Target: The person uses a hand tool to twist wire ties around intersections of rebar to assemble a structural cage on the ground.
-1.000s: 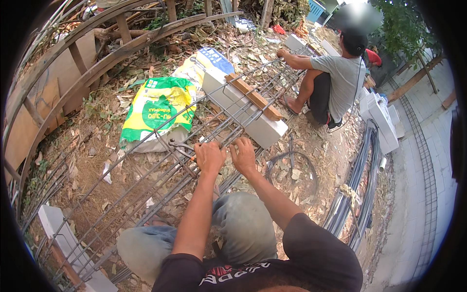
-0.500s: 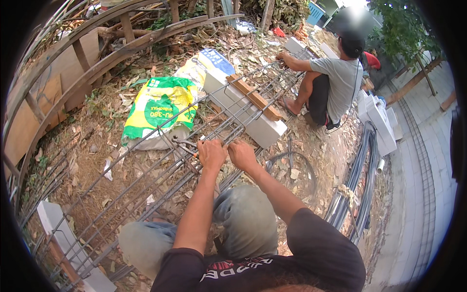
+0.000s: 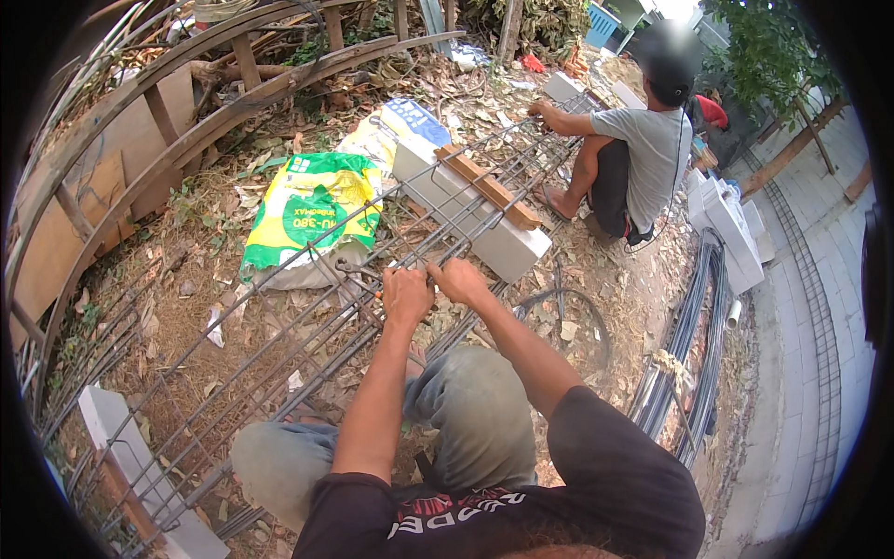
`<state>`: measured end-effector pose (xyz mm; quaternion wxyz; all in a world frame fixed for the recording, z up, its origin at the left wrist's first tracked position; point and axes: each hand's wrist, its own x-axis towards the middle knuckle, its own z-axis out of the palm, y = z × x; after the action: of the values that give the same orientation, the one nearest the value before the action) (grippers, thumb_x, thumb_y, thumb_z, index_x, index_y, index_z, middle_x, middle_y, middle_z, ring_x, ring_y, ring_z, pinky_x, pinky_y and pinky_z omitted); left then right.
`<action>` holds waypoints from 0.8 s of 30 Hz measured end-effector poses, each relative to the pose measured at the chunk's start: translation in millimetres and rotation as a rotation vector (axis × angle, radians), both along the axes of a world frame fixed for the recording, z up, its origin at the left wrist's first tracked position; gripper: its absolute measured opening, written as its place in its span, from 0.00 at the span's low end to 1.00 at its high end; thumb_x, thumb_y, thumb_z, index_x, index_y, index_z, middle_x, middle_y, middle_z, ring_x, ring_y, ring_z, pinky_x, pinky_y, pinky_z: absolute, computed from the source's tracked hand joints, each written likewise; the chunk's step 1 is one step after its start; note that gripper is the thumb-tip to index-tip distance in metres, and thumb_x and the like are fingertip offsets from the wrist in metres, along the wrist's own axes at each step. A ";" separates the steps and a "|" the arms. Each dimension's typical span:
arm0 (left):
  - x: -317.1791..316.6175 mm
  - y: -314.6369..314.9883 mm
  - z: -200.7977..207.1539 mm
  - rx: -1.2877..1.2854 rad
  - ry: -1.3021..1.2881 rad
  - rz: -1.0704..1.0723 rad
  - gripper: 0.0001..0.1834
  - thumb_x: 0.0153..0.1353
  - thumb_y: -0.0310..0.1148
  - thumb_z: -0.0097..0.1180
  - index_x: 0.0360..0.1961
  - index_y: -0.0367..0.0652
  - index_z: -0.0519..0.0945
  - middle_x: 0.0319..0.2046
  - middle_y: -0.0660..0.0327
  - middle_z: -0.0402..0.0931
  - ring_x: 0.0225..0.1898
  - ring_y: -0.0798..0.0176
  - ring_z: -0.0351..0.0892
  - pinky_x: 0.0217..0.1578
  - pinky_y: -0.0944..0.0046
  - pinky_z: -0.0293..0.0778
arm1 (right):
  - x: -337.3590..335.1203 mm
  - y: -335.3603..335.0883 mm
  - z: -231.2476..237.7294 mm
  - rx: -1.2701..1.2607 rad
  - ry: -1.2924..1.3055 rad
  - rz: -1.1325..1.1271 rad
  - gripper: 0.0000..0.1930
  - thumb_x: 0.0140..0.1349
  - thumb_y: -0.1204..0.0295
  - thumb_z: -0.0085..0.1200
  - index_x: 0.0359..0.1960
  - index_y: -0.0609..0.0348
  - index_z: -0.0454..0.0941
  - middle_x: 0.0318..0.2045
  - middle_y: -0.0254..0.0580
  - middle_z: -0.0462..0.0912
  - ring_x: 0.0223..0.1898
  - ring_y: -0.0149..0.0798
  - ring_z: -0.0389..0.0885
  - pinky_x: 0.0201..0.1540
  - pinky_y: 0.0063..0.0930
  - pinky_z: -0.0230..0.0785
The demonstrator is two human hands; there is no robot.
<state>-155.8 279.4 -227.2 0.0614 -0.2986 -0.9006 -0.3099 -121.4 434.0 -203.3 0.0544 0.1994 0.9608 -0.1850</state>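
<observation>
A long cage of thin steel bars [image 3: 279, 361] runs diagonally in front of me, from lower left to upper right. My left hand [image 3: 408, 296] is closed at the cage's near side, around what looks like a pair of pincers [image 3: 352, 270]. Their dark metal head sticks out to the left, and a bit of orange handle shows by the fingers. Right beside it, my right hand [image 3: 456, 279] has its fingers pressed together at the bars. Whatever lies in those fingers is too small to make out.
A white block [image 3: 507, 250] with a wooden strip [image 3: 489, 188] props the cage ahead; another white block [image 3: 121, 438] is at lower left. A green-yellow sack [image 3: 312, 210] lies beyond. A co-worker [image 3: 643, 140] squats at the cage's far end. Bundled bars [image 3: 684, 345] lie right.
The pincers' head has turned slightly and is tucked closer to my left hand. My right hand has shifted a little, its fingers still at the bars. The view has tilted slightly.
</observation>
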 end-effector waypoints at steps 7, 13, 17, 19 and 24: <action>-1.4 7.4 0.8 0.039 -0.082 0.078 0.19 0.66 0.46 0.61 0.30 0.41 0.91 0.26 0.46 0.86 0.32 0.45 0.86 0.56 0.50 0.69 | 17.2 16.8 -44.9 -0.523 0.236 -0.022 0.21 0.80 0.57 0.46 0.31 0.59 0.78 0.24 0.41 0.78 0.24 0.42 0.77 0.27 0.39 0.68; -3.4 16.3 8.0 -0.021 -0.179 0.149 0.20 0.64 0.50 0.65 0.29 0.43 0.91 0.25 0.49 0.86 0.32 0.48 0.86 0.56 0.53 0.66 | 30.6 -3.3 -34.8 -1.406 0.128 -0.493 0.16 0.79 0.59 0.48 0.33 0.50 0.76 0.21 0.25 0.70 0.20 0.23 0.64 0.18 0.20 0.51; -6.1 19.8 9.9 -0.066 -0.260 0.152 0.19 0.63 0.50 0.67 0.31 0.43 0.91 0.28 0.49 0.87 0.34 0.48 0.87 0.54 0.52 0.66 | 33.2 -14.0 -37.3 -1.590 0.167 -0.643 0.16 0.80 0.56 0.48 0.34 0.50 0.76 0.22 0.25 0.70 0.20 0.24 0.65 0.18 0.20 0.52; -7.1 20.8 10.8 -0.088 -0.281 0.150 0.19 0.62 0.50 0.68 0.32 0.43 0.91 0.30 0.48 0.88 0.35 0.47 0.87 0.54 0.51 0.66 | 39.6 -21.4 -40.1 -1.415 0.238 -0.669 0.15 0.79 0.57 0.49 0.35 0.52 0.76 0.22 0.31 0.73 0.20 0.31 0.71 0.19 0.26 0.59; -8.1 22.2 13.0 -0.130 -0.265 0.138 0.19 0.62 0.50 0.68 0.32 0.43 0.90 0.31 0.47 0.88 0.38 0.45 0.88 0.53 0.49 0.66 | 69.5 -35.2 -22.7 -0.037 0.426 0.015 0.14 0.73 0.59 0.56 0.41 0.58 0.79 0.27 0.48 0.80 0.28 0.49 0.82 0.31 0.46 0.74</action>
<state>-163.9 301.6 -214.2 -0.0561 -0.1957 -0.9374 -0.2827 -51.9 398.7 -226.0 -0.1449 0.1477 0.9484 -0.2404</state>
